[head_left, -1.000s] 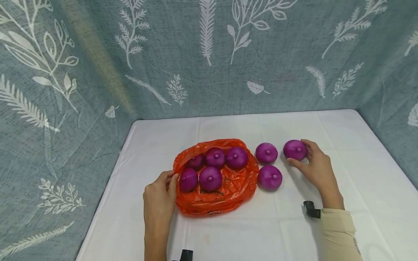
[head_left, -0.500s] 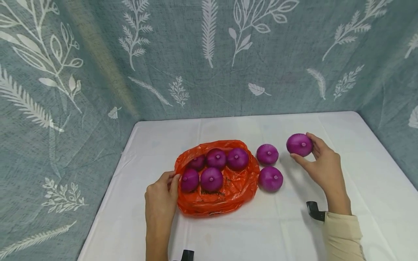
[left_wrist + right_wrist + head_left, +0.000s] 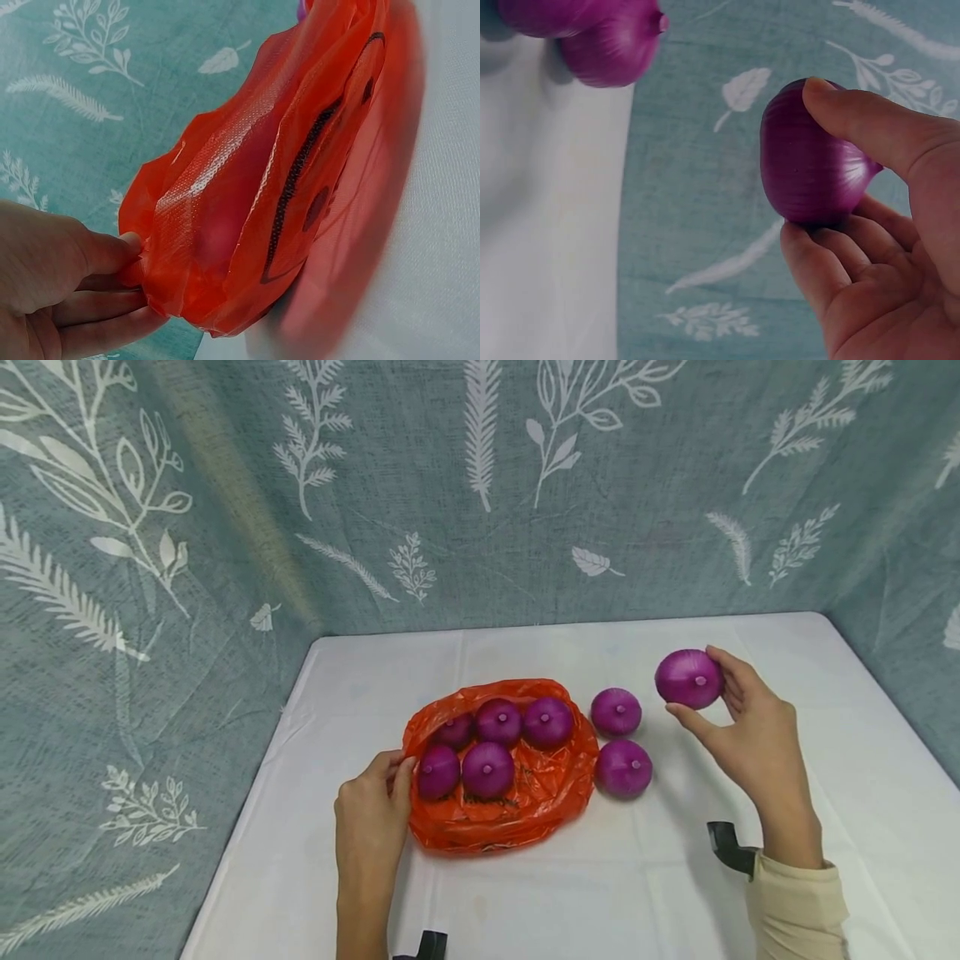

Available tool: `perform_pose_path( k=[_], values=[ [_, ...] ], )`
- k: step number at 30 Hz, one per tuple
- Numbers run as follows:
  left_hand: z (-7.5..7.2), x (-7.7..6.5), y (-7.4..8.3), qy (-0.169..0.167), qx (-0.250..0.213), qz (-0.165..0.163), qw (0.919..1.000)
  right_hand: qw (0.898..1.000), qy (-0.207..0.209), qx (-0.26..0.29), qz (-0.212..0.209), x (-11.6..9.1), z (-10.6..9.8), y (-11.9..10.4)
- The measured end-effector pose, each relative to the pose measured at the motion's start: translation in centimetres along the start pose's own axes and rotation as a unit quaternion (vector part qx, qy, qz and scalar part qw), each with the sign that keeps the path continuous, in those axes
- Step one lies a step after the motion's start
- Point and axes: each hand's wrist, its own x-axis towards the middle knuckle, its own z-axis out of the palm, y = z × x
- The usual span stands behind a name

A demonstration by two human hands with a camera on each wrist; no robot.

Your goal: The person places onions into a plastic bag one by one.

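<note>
A purple onion (image 3: 688, 679) is held above the table by my right hand (image 3: 753, 735), thumb on one side and fingers on the other; the right wrist view shows this grip on the onion (image 3: 806, 161) closely. My left hand (image 3: 371, 810) pinches the left rim of an orange-red plastic bag (image 3: 547, 777). Several purple onions, among them one at the front (image 3: 488, 770), lie inside the open bag. In the left wrist view, thumb and fingers grip the bag's edge (image 3: 217, 187), which has black print. Two loose onions, a rear one (image 3: 616, 712) and a nearer one (image 3: 624, 768), stand right of the bag.
A white cloth covers the table (image 3: 562, 902). Blue-green curtains (image 3: 525, 560) with white leaf prints hang behind and at both sides. Black camera mounts (image 3: 731, 850) sit at the wrists.
My right hand has raised the onion off the table, moving it up and slightly right. The left hand keeps its grip on the bag rim. The head view shifted a little.
</note>
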Motion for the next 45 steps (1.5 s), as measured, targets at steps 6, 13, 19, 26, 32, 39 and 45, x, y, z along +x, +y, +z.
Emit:
perform_pose_path(
  k=[6,13,19,26,32,39,45],
  values=[
    [0.0,0.1,0.1,-0.003,-0.002,-0.002,1.0000,1.000,0.012,0.012,-0.018,-0.2,-0.1,-0.8],
    [0.0,0.1,0.1,-0.003,-0.003,-0.002,1.0000,1.000,-0.009,0.010,-0.027,-0.6,0.2,-1.7],
    [0.0,0.2,0.1,0.001,-0.004,0.002,1.0000,0.999,-0.037,0.016,-0.037,-1.0,0.7,-2.5],
    [0.1,0.1,0.1,-0.003,-0.005,-0.004,1.0000,0.998,-0.042,0.021,-0.041,-1.2,1.1,-3.1],
    [0.1,0.1,0.1,0.001,-0.007,0.000,1.0000,0.997,-0.052,0.012,-0.050,-1.7,2.3,-3.5],
    [0.1,0.0,0.0,-0.002,-0.008,-0.006,0.9999,0.996,-0.075,0.008,-0.057,-2.5,4.5,-4.0],
    [0.1,0.0,0.0,-0.001,-0.006,-0.007,1.0000,0.993,-0.101,0.020,-0.064,-3.1,6.1,-4.6]
  ],
)
